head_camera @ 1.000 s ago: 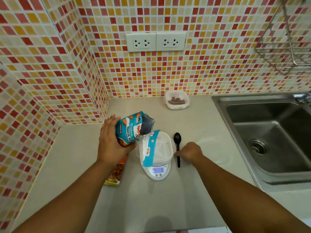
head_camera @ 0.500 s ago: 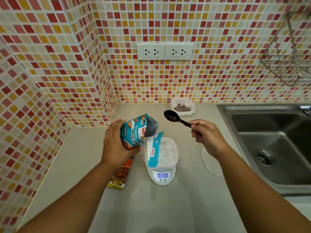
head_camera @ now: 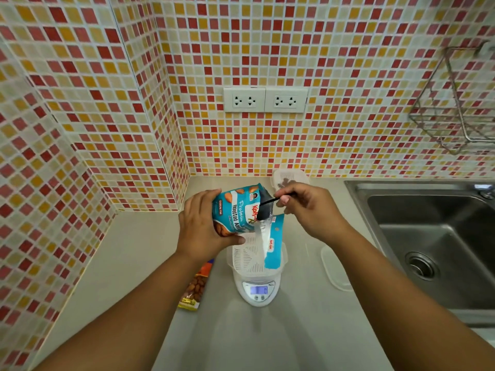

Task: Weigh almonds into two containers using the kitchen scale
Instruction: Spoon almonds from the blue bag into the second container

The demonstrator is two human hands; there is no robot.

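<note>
My left hand [head_camera: 203,228] grips a teal bag of roasted almonds [head_camera: 235,210], tilted with its torn-open mouth to the right above the scale. My right hand [head_camera: 310,210] pinches the handle of a black spoon [head_camera: 270,200], whose bowl is inside the bag's mouth. Below, a white ribbed container [head_camera: 249,255] sits on the white kitchen scale [head_camera: 258,290], whose display is lit. A second white container [head_camera: 290,178] holding almonds stands by the back wall, partly hidden by my right hand.
A second almond packet [head_camera: 194,287] lies on the counter left of the scale. A clear lid [head_camera: 336,269] rests to the right of the scale. The steel sink [head_camera: 434,247] is at the right, and a wire rack [head_camera: 460,103] hangs on the tiled wall.
My right hand picked the black spoon up from the counter, lifted it and brought its bowl into the bag's mouth. My left hand kept holding the bag.
</note>
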